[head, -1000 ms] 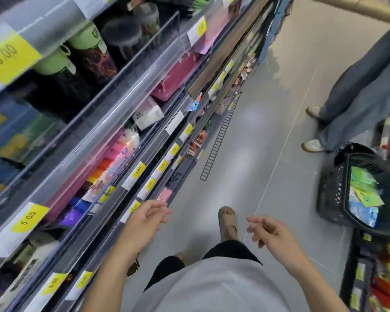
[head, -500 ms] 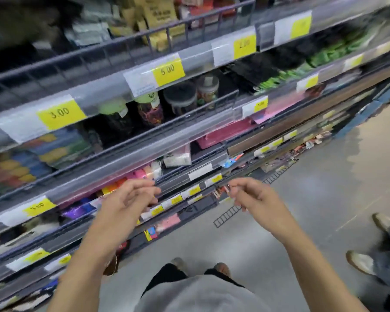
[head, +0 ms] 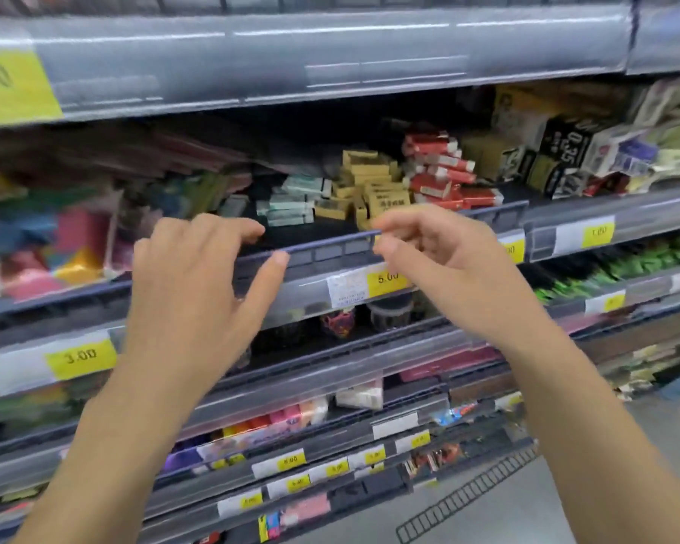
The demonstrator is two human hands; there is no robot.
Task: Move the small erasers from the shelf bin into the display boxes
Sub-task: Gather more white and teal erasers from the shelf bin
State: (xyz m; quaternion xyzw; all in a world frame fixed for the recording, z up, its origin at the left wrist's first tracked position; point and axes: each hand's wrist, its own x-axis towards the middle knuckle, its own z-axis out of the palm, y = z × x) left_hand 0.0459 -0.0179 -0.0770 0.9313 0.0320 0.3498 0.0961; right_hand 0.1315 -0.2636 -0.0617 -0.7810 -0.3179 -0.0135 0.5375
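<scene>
Landmark here is the dark blue front rail point(head: 330, 249) of the eraser shelf, so everything's going off that. The rail is running low along the shelf edge, slanting up toward the right, and there's open dark shelf floor sitting right behind it, so a decent gap is showing between the rail and the stock. Above the rail, the next shelf's clear price strip point(head: 291, 60) is hanging over, leaving a fairly shallow slot to reach through.

The small erasers are sitting behind the rail in loose piles: pale green-sleeved ones point(head: 291, 206) just behind the middle of it, tan boxed ones point(head: 370, 182) beside those to the right, and red-and-white ones point(head: 444, 174) further right and a bit deeper back. It's all a bit blurry, so I can't read the labels.

The left hand point(head: 197, 284) is hovering in front of the rail with its fingers spread and relaxed, holding nothing. The right hand point(head: 440, 253) is at the rail too, its fingers curled in narrow with the thumb and forefinger close together; whether they're actually pinching the rail, I can't tell. Below the rail a yellow 5.00 tag point(head: 387, 278) is showing.
</scene>
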